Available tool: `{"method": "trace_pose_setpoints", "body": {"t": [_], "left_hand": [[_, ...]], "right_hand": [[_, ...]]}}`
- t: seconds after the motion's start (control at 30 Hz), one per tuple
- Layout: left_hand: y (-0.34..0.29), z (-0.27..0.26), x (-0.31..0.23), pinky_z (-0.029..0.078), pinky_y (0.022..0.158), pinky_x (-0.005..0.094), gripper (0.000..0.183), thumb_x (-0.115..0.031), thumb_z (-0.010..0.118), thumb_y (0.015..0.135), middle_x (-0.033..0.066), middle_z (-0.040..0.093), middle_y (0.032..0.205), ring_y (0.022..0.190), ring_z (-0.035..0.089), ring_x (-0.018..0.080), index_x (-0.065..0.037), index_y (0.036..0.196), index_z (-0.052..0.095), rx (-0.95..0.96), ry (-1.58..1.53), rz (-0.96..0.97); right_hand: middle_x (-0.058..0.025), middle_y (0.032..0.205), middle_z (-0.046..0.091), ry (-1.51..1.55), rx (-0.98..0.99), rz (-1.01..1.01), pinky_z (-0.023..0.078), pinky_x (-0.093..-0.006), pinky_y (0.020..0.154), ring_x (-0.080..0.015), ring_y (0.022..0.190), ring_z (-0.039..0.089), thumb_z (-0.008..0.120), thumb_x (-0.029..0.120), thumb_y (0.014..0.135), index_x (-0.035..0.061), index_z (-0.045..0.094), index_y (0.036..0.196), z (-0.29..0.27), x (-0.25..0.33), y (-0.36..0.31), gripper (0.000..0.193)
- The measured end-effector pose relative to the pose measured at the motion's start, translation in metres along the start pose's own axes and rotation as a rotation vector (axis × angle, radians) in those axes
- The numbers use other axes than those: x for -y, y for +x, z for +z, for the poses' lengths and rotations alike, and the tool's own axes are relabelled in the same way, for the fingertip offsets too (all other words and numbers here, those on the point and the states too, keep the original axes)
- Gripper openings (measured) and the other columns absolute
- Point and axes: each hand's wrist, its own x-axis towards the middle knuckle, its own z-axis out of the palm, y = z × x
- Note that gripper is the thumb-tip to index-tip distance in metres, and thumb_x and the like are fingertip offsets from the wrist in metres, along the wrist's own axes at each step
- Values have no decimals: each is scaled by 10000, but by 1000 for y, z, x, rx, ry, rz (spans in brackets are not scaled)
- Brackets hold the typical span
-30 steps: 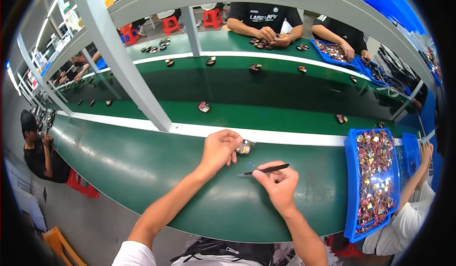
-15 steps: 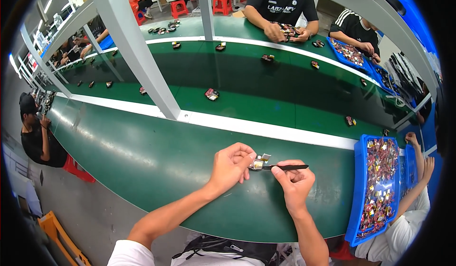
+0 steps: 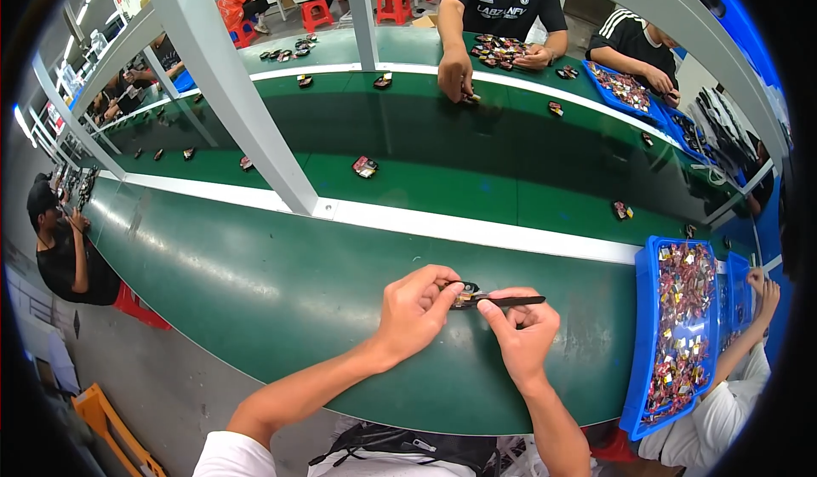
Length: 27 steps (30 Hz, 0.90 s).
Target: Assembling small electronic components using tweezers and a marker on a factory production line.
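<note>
Over the green worktop [image 3: 281, 298], my left hand [image 3: 414, 311] pinches a small dark electronic part [image 3: 467, 289] between thumb and fingers. Some of that part is covered by the fingertips, and its details are too small to make out. My right hand [image 3: 525, 337] is closed round slim black tweezers [image 3: 521, 301], held nearly level. Their tip end meets the right side of the part, close to my left fingertips. Both hands are raised near the middle of the worktop.
At my right stands a blue tray [image 3: 640, 341] full of small wired parts. Beyond a white rail [image 3: 442, 234] runs a green conveyor belt [image 3: 425, 192] with scattered dark parts [image 3: 365, 167]. A grey post [image 3: 247, 94] rises left of centre. Co-workers sit opposite and at both sides.
The pale flap that stood up from the part in my left hand no longer shows, and its dark side is visible. Across the belt, a co-worker's hand has reached down to a part.
</note>
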Motion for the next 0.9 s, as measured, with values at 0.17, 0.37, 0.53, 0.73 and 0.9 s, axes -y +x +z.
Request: {"method": "trace_pose_setpoints", "body": {"t": [0.17, 0.37, 0.53, 0.73, 0.9], "left_hand": [[-3, 2, 2, 460, 428, 214, 115, 6, 668, 944, 92, 704, 796, 552, 629, 83, 72, 1035, 649, -8, 27, 93], [-4, 1, 2, 482, 441, 214, 136, 7, 663, 948, 101, 705, 797, 578, 649, 98, 72, 1065, 641, 6, -54, 113], [-4, -1, 2, 491, 453, 216, 143, 13, 655, 954, 108, 708, 799, 587, 656, 104, 79, 1079, 635, 34, -84, 98], [-4, -1, 0, 489, 451, 219, 145, 17, 650, 956, 112, 709, 802, 594, 660, 106, 81, 1085, 632, 58, -104, 42], [-2, -4, 3, 497, 443, 229, 160, 8, 638, 967, 134, 702, 846, 586, 661, 128, 86, 1105, 611, 104, -224, -74]], "right_hand": [[-8, 722, 660, 106, 15, 55, 276, -172, 452, 18, 521, 430, 771, -36, 834, -36, 686, 952, -1, -3, 1, 145], [-109, 813, 731, 369, 17, 297, 265, -176, 434, 3, 517, 467, 732, -18, 863, -18, 663, 978, -2, 7, 5, 134], [-157, 878, 736, 405, 59, 350, 419, -221, 602, -91, 681, 592, 732, -29, 867, -49, 658, 978, -8, 6, 7, 135], [-150, 862, 740, 396, 62, 315, 380, -163, 485, -81, 657, 656, 736, -26, 862, -17, 657, 970, -5, 3, 5, 135], [-153, 894, 734, 415, 77, 307, 531, -197, 618, -180, 818, 741, 737, -50, 857, -39, 650, 975, -7, 0, 5, 147]]}}
